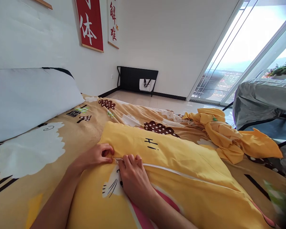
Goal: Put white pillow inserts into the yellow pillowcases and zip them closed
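From afar I had the yellow pillow (pixel 186 154) lying on the bed (pixel 73 140), left hand (pixel 95 156) pinching it near the end of the zip (pixel 169 169), right hand (pixel 135 178) curled alongside, its hold hidden from me. Slack folds there, I judged, could jam the zip if pulled.

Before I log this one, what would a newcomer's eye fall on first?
The big yellow pillow across the foreground, with the left hand and right hand close together near the left end of its white zip. Then the red scroll on the wall, upper left, and the bright glass door, upper right.
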